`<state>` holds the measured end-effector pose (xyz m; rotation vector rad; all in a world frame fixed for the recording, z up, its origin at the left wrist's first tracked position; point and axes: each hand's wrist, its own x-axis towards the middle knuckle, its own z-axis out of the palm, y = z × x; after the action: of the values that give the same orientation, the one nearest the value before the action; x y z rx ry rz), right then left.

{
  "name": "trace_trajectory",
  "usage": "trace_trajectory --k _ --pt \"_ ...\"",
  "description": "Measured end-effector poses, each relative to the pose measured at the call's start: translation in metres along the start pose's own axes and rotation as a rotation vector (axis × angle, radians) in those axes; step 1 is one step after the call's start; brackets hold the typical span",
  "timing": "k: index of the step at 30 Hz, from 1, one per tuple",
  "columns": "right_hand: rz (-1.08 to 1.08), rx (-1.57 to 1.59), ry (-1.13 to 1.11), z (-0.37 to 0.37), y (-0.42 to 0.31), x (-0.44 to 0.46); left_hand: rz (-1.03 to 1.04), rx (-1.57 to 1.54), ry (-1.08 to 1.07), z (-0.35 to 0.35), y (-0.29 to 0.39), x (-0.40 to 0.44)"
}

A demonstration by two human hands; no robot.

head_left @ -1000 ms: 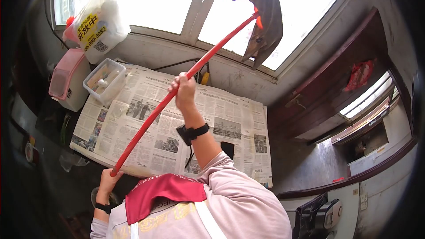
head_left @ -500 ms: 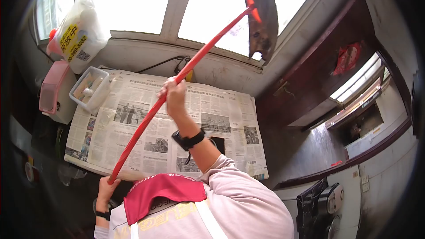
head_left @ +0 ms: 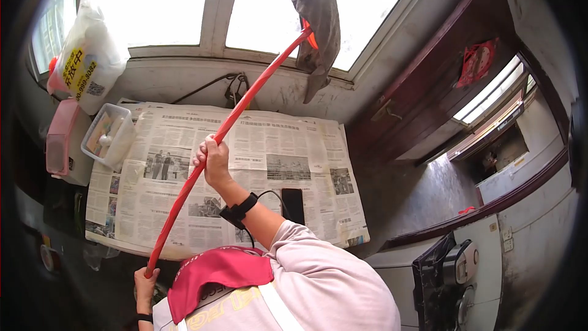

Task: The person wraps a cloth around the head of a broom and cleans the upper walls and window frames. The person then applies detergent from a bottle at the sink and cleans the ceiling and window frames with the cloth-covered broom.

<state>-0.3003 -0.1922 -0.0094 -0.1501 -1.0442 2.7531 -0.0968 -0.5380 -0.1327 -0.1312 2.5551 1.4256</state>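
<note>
A long red pole (head_left: 256, 86) slants across the view from lower left to upper right. Over its orange-red far end hangs a dark grey cloth (head_left: 323, 15), in front of the window pane, its lower tip hanging past the bottom of the window frame. My right hand (head_left: 213, 160) is closed around the middle of the pole, above the newspaper-covered table (head_left: 245, 178). At the pole's lower end, beside the table's near edge, my left hand (head_left: 145, 287) is wrapped around it.
On the table are a black phone (head_left: 293, 206) with a cable and a clear plastic box (head_left: 109, 135). A pink-and-white container (head_left: 64, 138) stands left of it, below a hanging plastic bag (head_left: 92, 64). A dark red door (head_left: 422, 79) is at right, near a black appliance (head_left: 458, 263).
The cloth end of the pole has come lower and left in view, and both hands moved with it. The whole view has shifted somewhat, and more of the phone shows.
</note>
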Motion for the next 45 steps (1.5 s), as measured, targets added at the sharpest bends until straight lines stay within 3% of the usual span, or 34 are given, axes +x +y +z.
trace_trajectory --k 10,26,34,38,40,44,45 --pt "-0.101 0.036 0.066 -0.02 -0.099 0.05 0.098 0.102 -0.032 0.04 0.079 0.05" --pt "-0.207 -0.089 0.041 0.019 -0.134 0.057 0.174 -0.053 0.096 0.037 0.107 0.058" --pt "-0.333 -0.253 -0.07 0.073 -0.21 0.057 0.263 -0.271 -0.081 0.066 0.163 0.069" --pt "-0.395 -0.352 -0.07 0.087 -0.202 0.041 0.272 -0.245 -0.13 0.066 0.139 0.071" --pt "-0.43 -0.536 -0.195 0.09 -0.184 0.028 0.25 -0.262 -0.13 0.052 0.116 0.062" --pt "-0.38 -0.338 -0.37 0.095 -0.16 0.018 0.12 -0.228 -0.176 0.015 0.065 0.035" --pt "-0.327 0.093 -0.209 0.103 -0.171 0.027 0.109 -0.234 -0.172 0.008 0.048 0.023"
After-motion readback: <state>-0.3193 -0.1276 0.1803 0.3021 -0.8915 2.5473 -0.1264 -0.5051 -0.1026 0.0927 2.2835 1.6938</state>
